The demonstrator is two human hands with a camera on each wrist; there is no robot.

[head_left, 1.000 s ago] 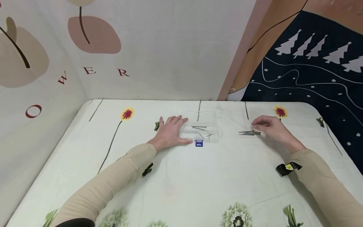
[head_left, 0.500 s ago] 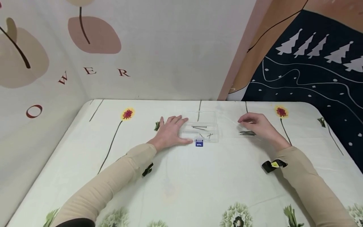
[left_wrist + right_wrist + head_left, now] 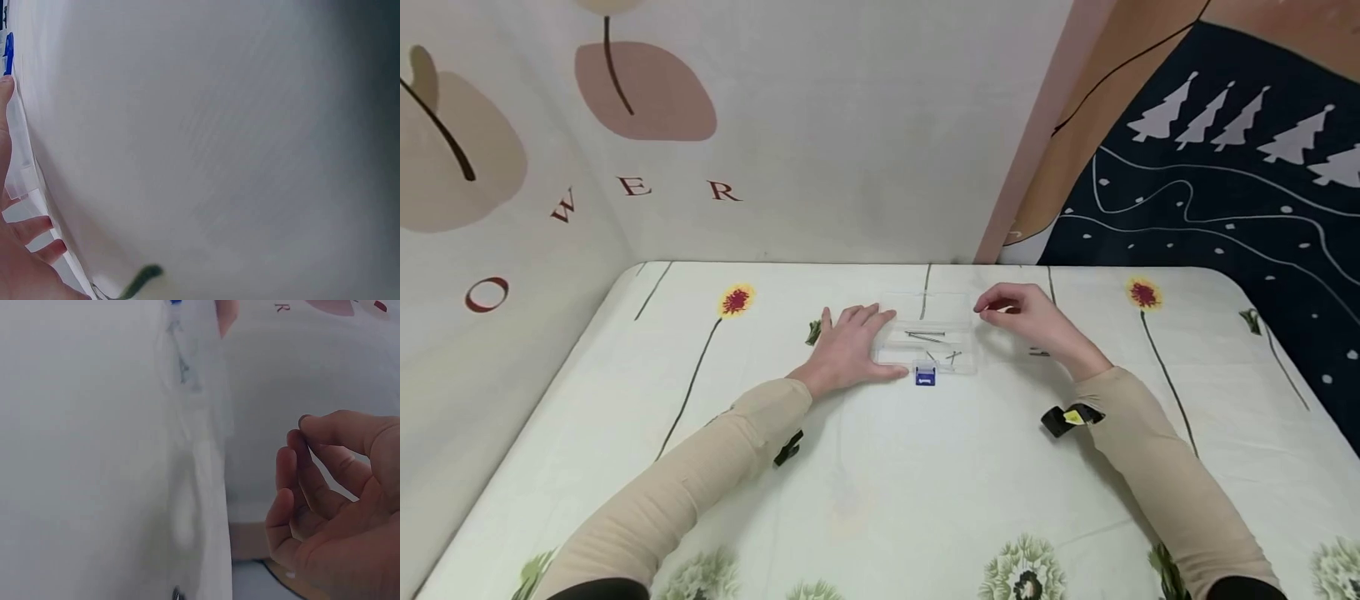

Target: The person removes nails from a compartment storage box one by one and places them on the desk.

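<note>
A clear plastic case [image 3: 943,308] with a blue latch [image 3: 925,377] stands near the table's far side, its lid lying back. Inside are long thin nails [image 3: 925,335] at the back and several short ones [image 3: 953,358] in front. My left hand [image 3: 847,348] rests spread along the case's left end, thumb beside the latch. Over the case's right side hovers my right hand [image 3: 1033,321]; in the right wrist view its thumb and index fingertips [image 3: 304,425] meet. I cannot tell whether something small is between them. Loose nails [image 3: 1039,352] lie on the cloth, mostly hidden behind that hand.
A white flowered cloth [image 3: 880,467] covers the table. A pale curtain [image 3: 835,150] rises along its back edge and left side. At the back right hangs a dark blue cloth [image 3: 1210,200] with white trees.
My right hand has moved left from beside the loose nails to the right side of the case, fingertips kept together. The left hand has stayed on the case.
</note>
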